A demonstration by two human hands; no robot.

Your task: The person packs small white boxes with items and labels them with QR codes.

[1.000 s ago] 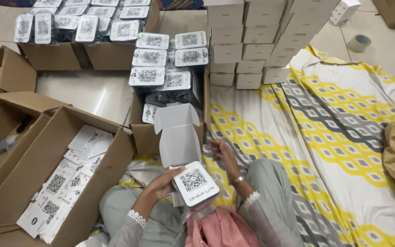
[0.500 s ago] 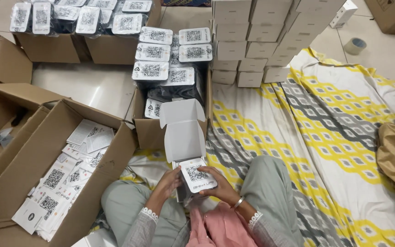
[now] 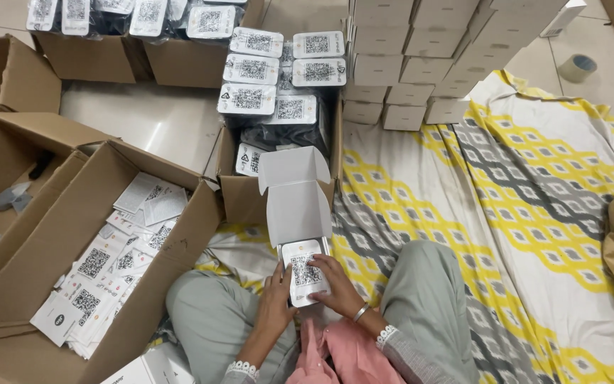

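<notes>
A small white carton (image 3: 298, 206) lies open in my lap, its lid flap standing up toward the far side. A white device with a square printed code on its face (image 3: 303, 273) rests in the carton's mouth. My left hand (image 3: 276, 299) presses against the device's left edge. My right hand (image 3: 337, 286), with a metal bangle at the wrist, lies over its right side and lower corner. Both hands grip the device between them. I sit cross-legged in grey-green trousers.
A brown box of white code leaflets (image 3: 119, 249) stands at my left. A brown box stacked with the same devices (image 3: 278, 92) sits straight ahead. Plain white cartons (image 3: 421, 57) are piled at the far right. A yellow-grey patterned sheet (image 3: 534, 235) covers the floor; a tape roll (image 3: 578, 67) lies beyond it.
The device was held up in my left hand beside the carton; it has moved down into the carton's mouth, and both hands have closed around it.
</notes>
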